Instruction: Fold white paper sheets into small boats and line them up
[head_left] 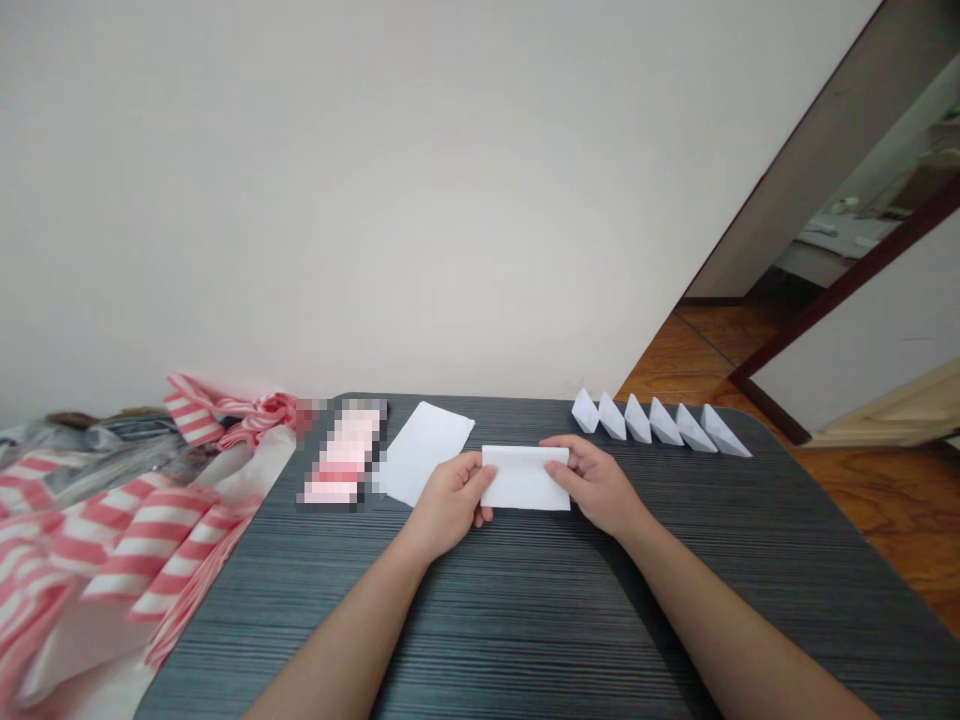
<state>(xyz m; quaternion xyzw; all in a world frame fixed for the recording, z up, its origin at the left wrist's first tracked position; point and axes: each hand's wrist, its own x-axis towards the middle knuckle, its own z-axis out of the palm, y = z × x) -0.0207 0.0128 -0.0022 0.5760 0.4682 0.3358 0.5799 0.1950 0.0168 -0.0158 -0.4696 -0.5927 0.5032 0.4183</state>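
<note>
Between my two hands is a white sheet of paper (526,480), a wide rectangle with what looks like a folded edge along its top. My left hand (452,500) pinches its left end, thumb in front and fingers behind. At the right end, my right hand (592,482) grips it with the thumb on the face and fingers at the upper edge and behind. The paper is held just over the dark table. Left of it lies flat white paper (429,450), maybe a stack. Several folded white paper shapes (651,422) stand in a row at the back right.
The dark wood-grain table (495,620) backs onto a pale wall (450,200). A blurred-out pink and white item (345,455) lies at its left side. Red-and-white striped cloth (142,535) is heaped beyond the left edge. Wooden floor (892,500) and a doorway are at the right.
</note>
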